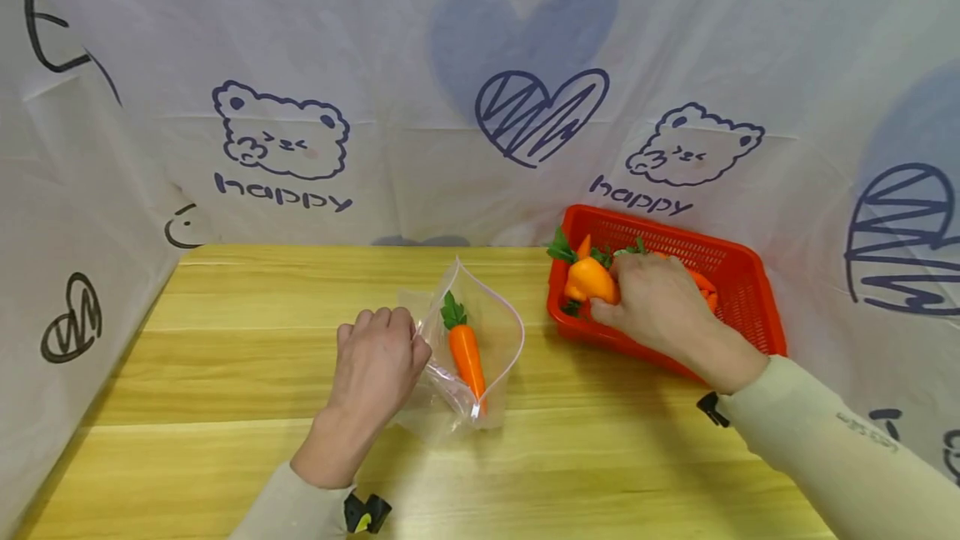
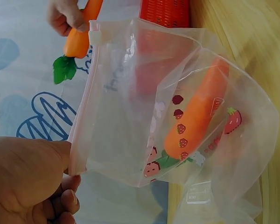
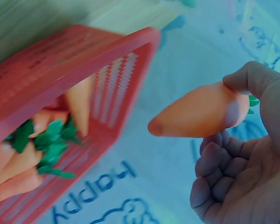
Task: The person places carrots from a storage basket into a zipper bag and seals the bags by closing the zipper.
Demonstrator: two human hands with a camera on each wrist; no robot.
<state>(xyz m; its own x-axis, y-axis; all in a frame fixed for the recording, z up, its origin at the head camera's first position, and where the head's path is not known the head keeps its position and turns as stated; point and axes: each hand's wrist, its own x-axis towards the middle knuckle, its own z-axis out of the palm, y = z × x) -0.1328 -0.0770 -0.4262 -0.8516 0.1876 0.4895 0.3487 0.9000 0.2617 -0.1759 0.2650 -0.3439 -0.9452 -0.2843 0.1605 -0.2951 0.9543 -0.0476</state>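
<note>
My left hand (image 1: 378,365) pinches the zip edge of a clear plastic zip bag (image 2: 116,116) printed with strawberries. The bag's mouth gapes, and one toy carrot (image 1: 467,357) with green leaves lies inside. My right hand (image 1: 663,302) is at the red basket in the head view. It holds another carrot (image 3: 200,112) between thumb and fingers; in the right wrist view that carrot is beside the basket's rim, its narrow tip towards the basket. Green leaves stick out behind the thumb there.
The red plastic basket (image 1: 753,290) stands at the right back of the wooden table (image 1: 247,382), with several more carrots (image 3: 14,182) in it. A printed white cloth (image 1: 405,48) hangs behind and along the sides.
</note>
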